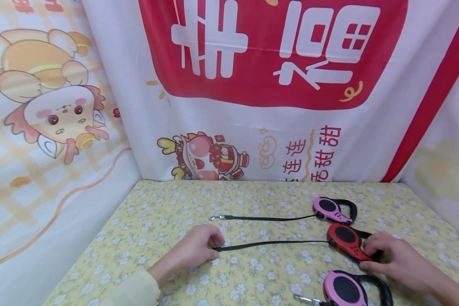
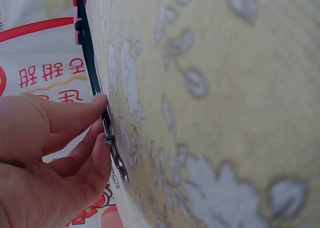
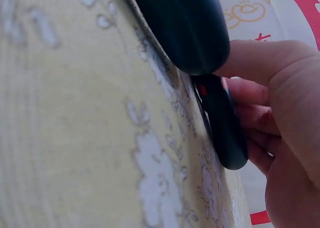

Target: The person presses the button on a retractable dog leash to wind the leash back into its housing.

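Note:
A red retractable leash [image 1: 345, 239] lies on the table, its black strap [image 1: 267, 242] drawn out leftward. My left hand [image 1: 196, 246] pinches the strap's end; the left wrist view shows the metal clip [image 2: 118, 163] beneath the fingers of that hand [image 2: 65, 148]. My right hand [image 1: 401, 259] grips the red leash's black handle, and in the right wrist view the hand [image 3: 285, 107] has its fingers round a black handle [image 3: 225, 133]. Farther back lies a pink leash [image 1: 327, 208] with its strap [image 1: 267, 219] also extended.
Nearer the front edge is another pink leash [image 1: 344, 289], its metal clip [image 1: 306, 299] close beside it. Its handle [image 3: 185, 27] looms large in the right wrist view. A flowered cloth [image 1: 137, 238] covers the table, and printed hangings [image 1: 126, 85] stand behind and at the sides.

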Available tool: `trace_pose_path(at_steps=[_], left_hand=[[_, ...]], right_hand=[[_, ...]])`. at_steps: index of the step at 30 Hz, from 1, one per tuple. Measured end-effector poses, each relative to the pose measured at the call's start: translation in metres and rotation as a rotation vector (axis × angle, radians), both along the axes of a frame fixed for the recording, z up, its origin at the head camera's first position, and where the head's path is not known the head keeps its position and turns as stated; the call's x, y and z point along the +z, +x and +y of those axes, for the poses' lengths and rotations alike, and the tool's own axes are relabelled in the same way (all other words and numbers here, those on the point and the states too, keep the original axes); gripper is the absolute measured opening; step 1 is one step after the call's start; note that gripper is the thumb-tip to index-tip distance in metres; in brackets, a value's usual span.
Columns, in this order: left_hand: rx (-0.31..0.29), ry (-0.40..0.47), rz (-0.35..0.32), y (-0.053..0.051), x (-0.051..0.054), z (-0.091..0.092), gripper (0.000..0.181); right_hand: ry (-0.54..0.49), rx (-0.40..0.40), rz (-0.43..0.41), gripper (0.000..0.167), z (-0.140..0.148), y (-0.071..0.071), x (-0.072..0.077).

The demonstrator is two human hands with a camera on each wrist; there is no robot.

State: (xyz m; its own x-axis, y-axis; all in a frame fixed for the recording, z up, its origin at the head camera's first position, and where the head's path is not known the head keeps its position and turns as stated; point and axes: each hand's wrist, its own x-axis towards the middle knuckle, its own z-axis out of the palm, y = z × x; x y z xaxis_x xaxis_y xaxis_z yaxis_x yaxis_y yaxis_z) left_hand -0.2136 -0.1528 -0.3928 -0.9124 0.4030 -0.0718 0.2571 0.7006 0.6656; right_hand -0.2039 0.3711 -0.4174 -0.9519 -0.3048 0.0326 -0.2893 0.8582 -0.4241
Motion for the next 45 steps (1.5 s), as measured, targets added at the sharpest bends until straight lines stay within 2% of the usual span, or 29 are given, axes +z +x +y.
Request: trace_pose_path(at_steps=[3, 8, 15, 22, 29, 32, 35, 41, 45], left_hand=[[-0.027, -0.025, 0.026, 0.000, -0.001, 0.002, 0.022], [-0.040, -0.039, -0.011, 0.002, -0.002, 0.003, 0.021], [-0.022, -0.076, -0.002, 0.004, -0.004, 0.000, 0.019], [-0.004, -0.004, -0.016, 0.007, -0.001, -0.006, 0.013], [0.029, 0.023, 0.016, 0.008, 0.009, -0.008, 0.006], [0.066, 0.033, 0.028, 0.008, 0.015, -0.006, 0.005], [0.108, 0.048, 0.050, 0.008, 0.021, -0.005, 0.005], [0.204, 0.097, 0.100, 0.005, 0.029, -0.002, 0.006], [0.302, 0.176, 0.129, 0.000, 0.034, -0.001, 0.005]], right_hand=[[-0.011, 0.030, -0.003, 0.017, 0.001, 0.002, 0.000], [-0.007, 0.054, -0.039, 0.019, 0.002, 0.002, 0.000], [-0.028, 0.091, -0.041, 0.022, -0.003, 0.000, -0.002], [-0.032, 0.100, -0.020, 0.024, -0.003, -0.001, -0.003], [-0.059, 0.121, 0.021, 0.017, 0.000, 0.004, 0.001], [-0.073, 0.154, 0.090, 0.014, 0.000, 0.004, 0.002], [-0.100, 0.173, 0.202, 0.021, -0.002, 0.005, 0.003], [-0.211, 0.126, 0.399, 0.037, -0.010, 0.008, 0.008], [-0.272, 0.096, 0.542, 0.043, -0.019, 0.006, 0.015]])
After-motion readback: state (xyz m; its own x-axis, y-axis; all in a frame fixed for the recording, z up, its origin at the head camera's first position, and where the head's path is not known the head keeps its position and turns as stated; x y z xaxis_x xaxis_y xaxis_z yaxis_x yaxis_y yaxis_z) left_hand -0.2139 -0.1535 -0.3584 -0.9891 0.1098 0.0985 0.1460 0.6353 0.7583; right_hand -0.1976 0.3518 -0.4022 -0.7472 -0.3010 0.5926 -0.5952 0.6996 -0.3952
